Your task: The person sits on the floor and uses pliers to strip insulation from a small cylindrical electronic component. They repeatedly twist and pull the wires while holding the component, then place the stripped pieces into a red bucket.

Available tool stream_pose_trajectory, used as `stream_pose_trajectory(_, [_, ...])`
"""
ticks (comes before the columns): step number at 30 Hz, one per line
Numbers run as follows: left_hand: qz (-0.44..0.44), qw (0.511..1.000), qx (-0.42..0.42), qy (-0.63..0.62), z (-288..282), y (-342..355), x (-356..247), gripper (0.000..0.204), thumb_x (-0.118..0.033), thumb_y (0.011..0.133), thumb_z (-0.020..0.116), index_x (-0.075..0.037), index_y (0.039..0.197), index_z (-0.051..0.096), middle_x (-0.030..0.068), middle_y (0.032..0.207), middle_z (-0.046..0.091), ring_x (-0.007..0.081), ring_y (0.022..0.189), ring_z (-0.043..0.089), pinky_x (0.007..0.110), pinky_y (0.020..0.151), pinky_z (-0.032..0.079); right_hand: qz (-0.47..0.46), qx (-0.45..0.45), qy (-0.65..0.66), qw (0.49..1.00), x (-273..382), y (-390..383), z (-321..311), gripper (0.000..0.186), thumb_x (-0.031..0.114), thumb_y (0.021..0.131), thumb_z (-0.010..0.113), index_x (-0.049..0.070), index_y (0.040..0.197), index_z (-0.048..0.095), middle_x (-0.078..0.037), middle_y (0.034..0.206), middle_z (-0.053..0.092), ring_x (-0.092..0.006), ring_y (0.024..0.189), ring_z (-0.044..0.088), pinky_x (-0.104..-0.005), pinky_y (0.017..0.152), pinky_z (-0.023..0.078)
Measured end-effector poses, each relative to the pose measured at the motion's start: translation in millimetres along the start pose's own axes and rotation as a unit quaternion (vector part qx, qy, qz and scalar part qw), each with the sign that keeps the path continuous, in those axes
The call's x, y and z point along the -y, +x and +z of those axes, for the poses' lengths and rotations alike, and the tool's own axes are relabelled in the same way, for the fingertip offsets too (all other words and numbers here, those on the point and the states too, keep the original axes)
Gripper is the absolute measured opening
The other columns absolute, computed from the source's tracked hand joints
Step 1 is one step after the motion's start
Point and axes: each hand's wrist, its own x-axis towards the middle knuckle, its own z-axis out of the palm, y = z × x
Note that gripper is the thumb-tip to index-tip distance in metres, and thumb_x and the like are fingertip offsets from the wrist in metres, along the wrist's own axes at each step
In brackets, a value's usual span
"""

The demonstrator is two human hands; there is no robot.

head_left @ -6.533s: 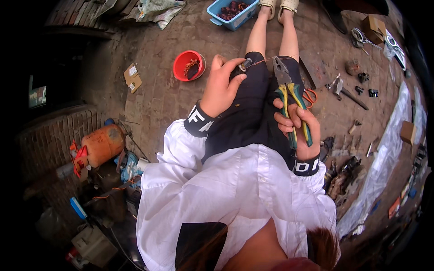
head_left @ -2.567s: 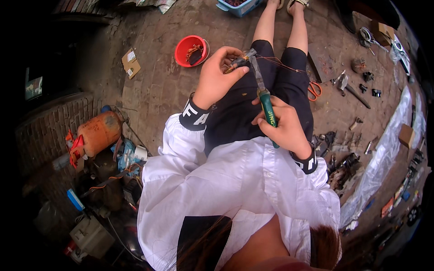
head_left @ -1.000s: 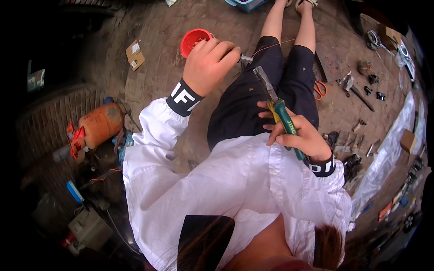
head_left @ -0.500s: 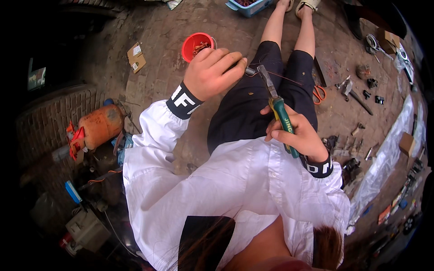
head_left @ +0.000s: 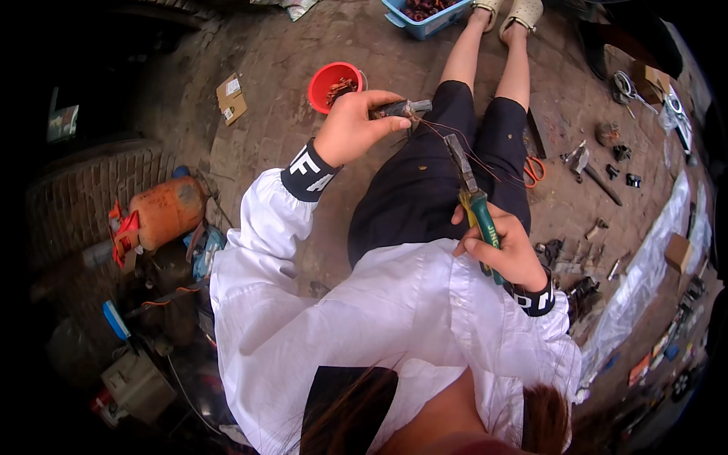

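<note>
My left hand (head_left: 355, 129) is closed around a small dark cylindrical motor part (head_left: 394, 111) with a grey metal end, held above my left thigh. Thin copper wires (head_left: 455, 140) trail from it to the right, across my dark shorts. My right hand (head_left: 500, 246) grips combination pliers (head_left: 476, 203) with green and yellow handles, in front of my belly. Their dark jaws point up and away, below the motor part and apart from it. The wires pass close to the jaw tips; whether they touch, I cannot tell.
Beyond my left hand stands a red bucket (head_left: 324, 73) with copper scraps. A blue basin (head_left: 428, 24) of dark reddish pieces is by my feet. Orange-handled scissors (head_left: 535, 173), a hammer (head_left: 595, 171) and plastic sheeting (head_left: 641, 292) lie right; an orange gas cylinder (head_left: 168, 211) lies left.
The pliers have drawn back from the motor part, down and slightly right. My left hand has turned, so more of the part and its loose wires show.
</note>
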Motion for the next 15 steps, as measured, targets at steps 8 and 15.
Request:
stream_pose_trajectory(8, [0.067, 0.994, -0.079, 0.039, 9.2, -1.3, -8.8, 0.030, -0.006, 0.080, 0.075, 0.000, 0.108, 0.066, 0.0037, 0.090, 0.067, 0.0077, 0.080, 0.061, 0.025, 0.067, 0.049, -0.017, 0.009, 0.024, 1.000, -5.2, 1.5, -4.5, 0.011, 0.009, 0.081, 0.067, -0.001, 0.079, 0.070, -0.020, 0.116, 0.057, -0.0258, 0.106, 0.054, -0.0382, 0.092, 0.044])
stream_pose_trajectory(15, [0.179, 0.970, -0.095, 0.135, 16.8, 0.7, -22.4, 0.031, -0.002, 0.075, 0.075, -0.004, 0.105, 0.066, 0.0070, 0.089, 0.066, 0.0168, 0.080, 0.064, 0.027, 0.068, 0.051, -0.048, 0.025, 0.037, 0.998, -10.7, 9.1, -3.4, 0.014, 0.007, 0.083, 0.065, -0.004, 0.091, 0.068, -0.022, 0.127, 0.053, -0.0215, 0.099, 0.058, -0.0358, 0.086, 0.048])
